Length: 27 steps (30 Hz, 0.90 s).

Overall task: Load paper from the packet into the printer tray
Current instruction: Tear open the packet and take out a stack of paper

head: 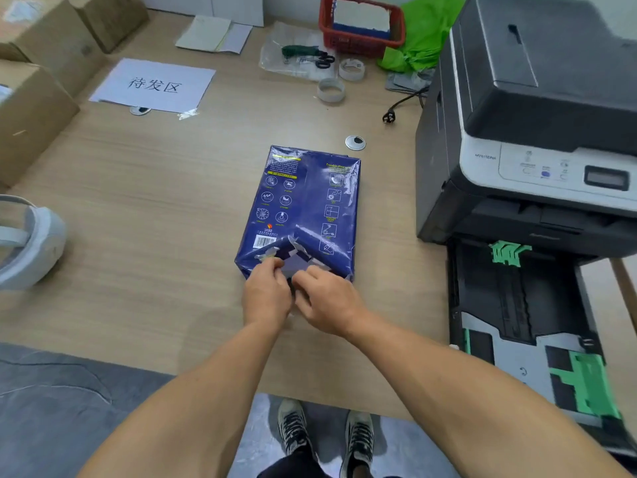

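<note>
Head view: left hand (267,291) and right hand (327,301) both pinch the packet (306,205) wrapper's torn flap.

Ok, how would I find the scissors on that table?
Start at the red basket at the far edge of the table. Just left of it a clear bag holds the scissors. Black loop handles set them apart from the tape rolls nearby.
</note>
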{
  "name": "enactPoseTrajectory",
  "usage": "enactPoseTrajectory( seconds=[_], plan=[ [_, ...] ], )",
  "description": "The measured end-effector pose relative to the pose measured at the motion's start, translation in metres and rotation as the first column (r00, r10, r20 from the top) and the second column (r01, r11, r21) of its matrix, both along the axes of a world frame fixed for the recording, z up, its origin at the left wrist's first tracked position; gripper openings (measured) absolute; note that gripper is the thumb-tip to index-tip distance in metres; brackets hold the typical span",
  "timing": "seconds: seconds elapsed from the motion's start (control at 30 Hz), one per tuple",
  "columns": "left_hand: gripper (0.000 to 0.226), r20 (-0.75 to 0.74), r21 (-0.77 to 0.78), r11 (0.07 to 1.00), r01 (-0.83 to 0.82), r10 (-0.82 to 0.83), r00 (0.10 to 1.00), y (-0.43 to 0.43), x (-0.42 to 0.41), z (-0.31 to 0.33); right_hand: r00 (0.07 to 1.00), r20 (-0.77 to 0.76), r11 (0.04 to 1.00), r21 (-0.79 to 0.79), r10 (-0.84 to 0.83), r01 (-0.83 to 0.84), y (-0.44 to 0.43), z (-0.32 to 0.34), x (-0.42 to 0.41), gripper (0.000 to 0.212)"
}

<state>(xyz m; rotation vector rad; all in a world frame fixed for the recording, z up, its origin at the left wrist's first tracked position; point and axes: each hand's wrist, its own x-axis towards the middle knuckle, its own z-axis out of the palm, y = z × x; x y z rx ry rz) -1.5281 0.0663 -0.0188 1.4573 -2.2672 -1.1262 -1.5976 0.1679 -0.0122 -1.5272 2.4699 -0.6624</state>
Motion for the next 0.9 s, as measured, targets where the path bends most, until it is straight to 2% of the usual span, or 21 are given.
enactPoseTrajectory(
  seconds=[0.07, 0.13, 0.3, 0.4, 0.5, 0.73, 0.9],
  plan=[
    [0.033, 0.022, -0.030, 0.999, 0.043, -0.043, 0.999, -0.003, 0.003, 0.000, 0.997, 0.040, 0.998, 0.008, -0.068, 0.068, -0.003, -0.008, -0.002, 0.016],
    [0.036, 0.036, -0.072, 0.992, 0.105, -0.103, 0.994, -0.007, 0.006, -0.001, 0.993, 0.018, 0.993, 0.032, -0.116, 0.116, -0.007, -0.016, -0.006, 0.020],
    [0.036, 0.104, -0.161, 0.939, 0.305, -0.291, 0.951, -0.014, 0.012, -0.008, 0.990, -0.130, 0.970, 0.225, -0.060, 0.088, -0.015, -0.027, -0.018, 0.032],
    [0.030, 0.201, -0.168, 0.896, 0.411, -0.377, 0.904, -0.019, 0.016, -0.013, 0.989, -0.133, 0.930, 0.350, -0.067, 0.110, -0.023, -0.029, -0.026, 0.041],
    [0.029, 0.215, -0.170, 0.902, 0.396, -0.358, 0.909, -0.027, 0.020, -0.016, 0.987, -0.149, 0.918, 0.381, -0.059, 0.113, -0.027, -0.028, -0.037, 0.036],
    [0.043, 0.114, -0.167, 0.919, 0.356, -0.341, 0.933, -0.038, 0.024, -0.013, 0.999, -0.051, 0.912, 0.410, 0.002, 0.019, -0.032, -0.022, -0.061, 0.022],
    [0.043, 0.083, -0.146, 0.931, 0.335, -0.326, 0.942, -0.038, 0.019, -0.008, 0.973, -0.211, 0.928, 0.373, 0.099, -0.014, -0.033, -0.020, -0.057, 0.021]
  ],
)
